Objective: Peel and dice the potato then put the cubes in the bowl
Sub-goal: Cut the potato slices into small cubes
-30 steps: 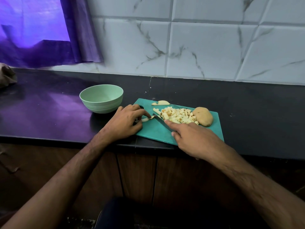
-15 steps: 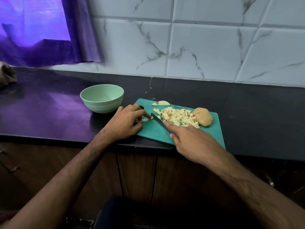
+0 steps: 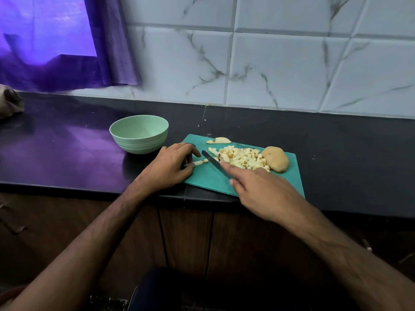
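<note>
On the teal cutting board (image 3: 208, 178) lies a pile of pale potato cubes (image 3: 242, 158), with an unpeeled potato piece (image 3: 275, 162) at its right end. My left hand (image 3: 170, 166) pinches a short potato strip (image 3: 199, 162) against the board's left part. My right hand (image 3: 262, 189) grips a dark knife (image 3: 213, 161), index finger along the blade; the tip sits just right of the strip. A potato slice (image 3: 220, 140) lies at the board's far edge. The light green bowl (image 3: 139, 134) stands left of the board and looks empty.
The black counter (image 3: 67, 158) runs along a marble-tiled wall (image 3: 269, 63). A purple curtain (image 3: 67, 52) hangs at the back left, and a brownish object (image 3: 10, 104) sits at the far left edge. Wooden cabinet doors (image 3: 186, 239) are below the counter.
The knife blade has shifted left, away from the cube pile toward the strip under my left fingers. My left hand has stayed put.
</note>
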Action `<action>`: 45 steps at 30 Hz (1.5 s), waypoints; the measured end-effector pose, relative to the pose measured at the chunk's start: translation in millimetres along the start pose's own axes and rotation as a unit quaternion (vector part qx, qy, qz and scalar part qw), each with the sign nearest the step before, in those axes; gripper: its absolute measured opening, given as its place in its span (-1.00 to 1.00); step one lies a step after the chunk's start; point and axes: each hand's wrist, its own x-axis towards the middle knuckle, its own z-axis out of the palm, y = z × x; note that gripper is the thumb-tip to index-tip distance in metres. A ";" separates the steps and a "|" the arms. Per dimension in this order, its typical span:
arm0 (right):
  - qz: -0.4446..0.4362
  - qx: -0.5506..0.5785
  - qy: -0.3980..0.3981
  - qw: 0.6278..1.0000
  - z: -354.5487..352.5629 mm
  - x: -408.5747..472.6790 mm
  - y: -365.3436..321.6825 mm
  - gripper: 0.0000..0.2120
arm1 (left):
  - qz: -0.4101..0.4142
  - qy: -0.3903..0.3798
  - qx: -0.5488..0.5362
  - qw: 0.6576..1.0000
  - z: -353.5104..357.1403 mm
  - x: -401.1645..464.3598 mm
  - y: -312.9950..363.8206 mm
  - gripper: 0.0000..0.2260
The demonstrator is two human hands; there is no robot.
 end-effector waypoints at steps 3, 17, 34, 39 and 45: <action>0.001 -0.009 -0.007 1.000 10.7 -0.2 -1.9 -0.51 | 0.005 0.001 -0.014 1.000 0.1 0.8 -1.5 -0.83; -0.008 -0.002 -0.006 1.000 3.3 -2.8 -7.5 -0.51 | 0.020 0.026 -0.055 0.998 -4.0 -2.0 -2.1 -0.93; -0.014 -0.001 -0.016 1.000 5.7 -5.0 -11.6 -0.51 | 0.002 0.018 -0.038 0.999 -7.2 -7.9 -6.7 -0.79; -0.021 -0.016 -0.008 1.000 14.8 -0.6 -14.9 -0.50 | 0.019 0.025 -0.042 0.999 -8.5 -7.7 -5.9 -0.79; -0.012 -0.004 0.003 1.000 -1.7 1.6 -8.3 -0.52 | 0.021 0.036 -0.044 0.998 -8.9 -8.3 -4.6 -0.82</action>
